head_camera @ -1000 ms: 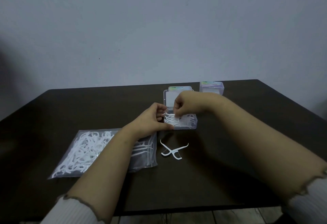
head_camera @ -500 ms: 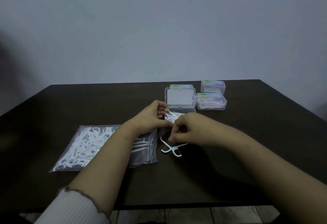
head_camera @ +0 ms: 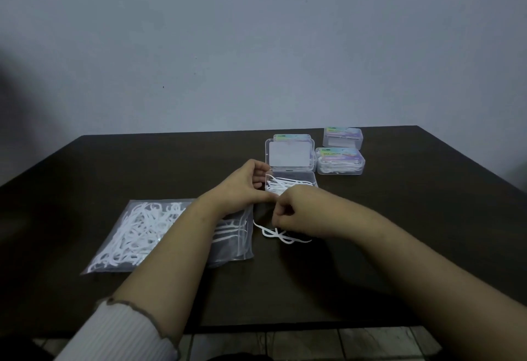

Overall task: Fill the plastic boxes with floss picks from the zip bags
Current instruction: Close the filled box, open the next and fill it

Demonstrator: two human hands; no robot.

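The left hand (head_camera: 242, 186) gripped the open clear plastic box (head_camera: 291, 183)'s near-left corner; the right hand (head_camera: 296, 212), fingers curled, pinched loose white floss picks (head_camera: 278, 233) just before the box.

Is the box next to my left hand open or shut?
Open. The box has its lid tipped up behind it, and white floss picks show inside the uncovered tray.

Plain room: dark table (head_camera: 142, 166), bare wall (head_camera: 256, 46).
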